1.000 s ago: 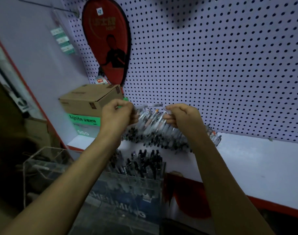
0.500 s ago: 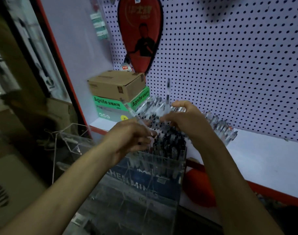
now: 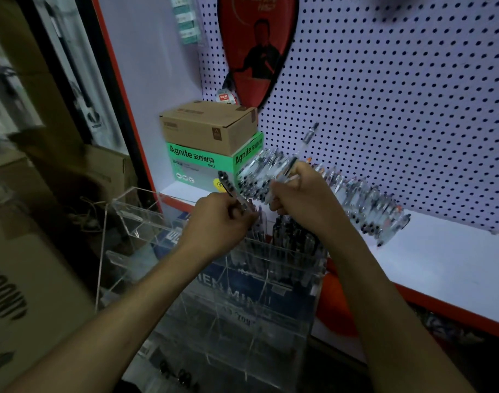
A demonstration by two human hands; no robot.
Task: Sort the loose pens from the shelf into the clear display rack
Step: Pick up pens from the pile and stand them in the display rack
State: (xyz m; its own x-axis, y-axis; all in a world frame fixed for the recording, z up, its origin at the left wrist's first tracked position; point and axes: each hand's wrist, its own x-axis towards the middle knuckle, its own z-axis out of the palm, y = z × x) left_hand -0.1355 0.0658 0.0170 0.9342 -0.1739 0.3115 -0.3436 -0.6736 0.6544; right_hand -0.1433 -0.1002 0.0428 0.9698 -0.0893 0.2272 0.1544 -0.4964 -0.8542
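A long heap of loose clear-barrelled pens [image 3: 364, 202] lies on the white shelf [image 3: 446, 259] against the pegboard. Below the shelf's front edge stands the clear display rack [image 3: 242, 310], its back compartments holding several dark-capped pens [image 3: 293, 234]. My left hand [image 3: 220, 222] grips a pen [image 3: 228, 185] whose dark end sticks up to the left, just above the rack's back row. My right hand [image 3: 302, 194] holds a clear pen [image 3: 302, 148] that points up and right, over the rack and in front of the heap.
A brown carton [image 3: 208, 126] sits on a green Agnite box [image 3: 203, 165] at the shelf's left end. A red racket cover [image 3: 259, 46] hangs on the pegboard [image 3: 398, 95]. A second clear acrylic stand [image 3: 129, 219] and cardboard boxes [image 3: 30, 279] are at the left.
Both hands came down from the pen heap toward the rack, each with a pen. The view has swung left and closer to the rack.
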